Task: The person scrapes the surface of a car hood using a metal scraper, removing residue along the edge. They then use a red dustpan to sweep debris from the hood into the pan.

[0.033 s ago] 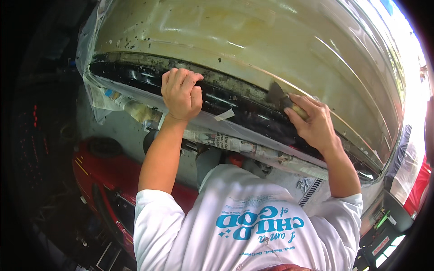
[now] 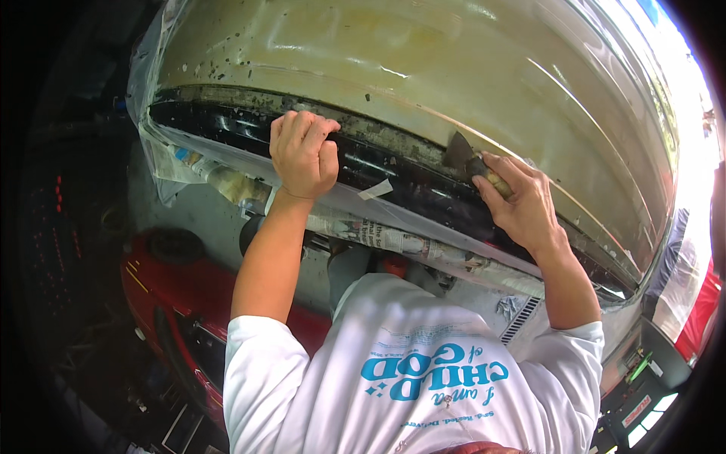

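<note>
My right hand (image 2: 518,198) is closed around the handle of a scraper (image 2: 458,151) with a dark, flared blade. The blade lies against the scuffed, speckled ledge (image 2: 370,130) that runs along an olive-gold, curved body panel (image 2: 340,45). Below this ledge is a glossy black strip (image 2: 219,122), curving from left to lower right. Farther left, my left hand (image 2: 304,155) rests on the strip with its fingers curled over its upper edge; the fingertips are partly hidden. Between my hands, a small pale piece of tape (image 2: 376,189) sits at the strip's lower edge.
Dark flakes are scattered over the panel's left part. Newspaper (image 2: 386,236) and clear plastic sheeting (image 2: 162,140) hang along the near side. A red car (image 2: 170,291) stands on the floor at lower left, and a floor grate (image 2: 520,319) is at lower right.
My right hand and the scraper have shifted very slightly up and to the left along the ledge. My left hand stays in place.
</note>
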{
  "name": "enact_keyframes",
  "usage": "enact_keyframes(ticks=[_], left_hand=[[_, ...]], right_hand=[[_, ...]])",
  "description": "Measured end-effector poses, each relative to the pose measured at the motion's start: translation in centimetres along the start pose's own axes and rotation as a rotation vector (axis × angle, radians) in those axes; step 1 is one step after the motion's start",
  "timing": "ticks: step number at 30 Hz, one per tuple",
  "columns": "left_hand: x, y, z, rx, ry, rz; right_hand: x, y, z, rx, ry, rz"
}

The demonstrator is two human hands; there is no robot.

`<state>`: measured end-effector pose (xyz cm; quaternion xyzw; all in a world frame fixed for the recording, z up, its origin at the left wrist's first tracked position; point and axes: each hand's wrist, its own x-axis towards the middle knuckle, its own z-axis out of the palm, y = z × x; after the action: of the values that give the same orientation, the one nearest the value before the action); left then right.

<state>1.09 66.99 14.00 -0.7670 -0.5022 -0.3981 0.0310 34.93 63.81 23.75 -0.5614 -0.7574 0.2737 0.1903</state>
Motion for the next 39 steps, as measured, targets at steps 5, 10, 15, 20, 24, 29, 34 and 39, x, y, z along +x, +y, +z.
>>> enact_keyframes(ticks=[5, 10, 15, 20, 24, 29, 34, 39], left_hand=[[0.4, -0.3, 0.3, 0.006, 0.017, 0.013], [0.5, -0.1, 0.3, 0.016, 0.009, 0.015], [0.5, -0.1, 0.2, 0.011, -0.002, 0.016], [0.4, -0.3, 0.3, -0.004, 0.01, 0.028], [0.3, -0.4, 0.4, 0.009, 0.013, 0.023], [0.3, -0.4, 0.4, 0.005, 0.027, 0.03], [0.4, -0.4, 0.4, -0.002, 0.04, 0.035], [0.3, -0.3, 0.3, 0.005, 0.035, 0.027]], right_hand=[[-0.8, 0.0, 0.4, 0.044, 0.028, 0.092], [-0.9, -0.9, 0.3, -0.005, -0.032, 0.243], [-0.5, -1.3, 1.8, -0.046, 0.06, 0.063], [-1.0, -0.5, 1.3, -0.073, 0.026, 0.096], [-0.8, -0.9, 1.3, -0.001, 0.037, 0.08], [0.6, -2.0, 1.6, 0.006, -0.044, 0.082], [1.0, -2.2, 1.4, -0.035, -0.011, 0.093], [1.9, -2.5, 2.6, -0.101, 0.0, 0.041]])
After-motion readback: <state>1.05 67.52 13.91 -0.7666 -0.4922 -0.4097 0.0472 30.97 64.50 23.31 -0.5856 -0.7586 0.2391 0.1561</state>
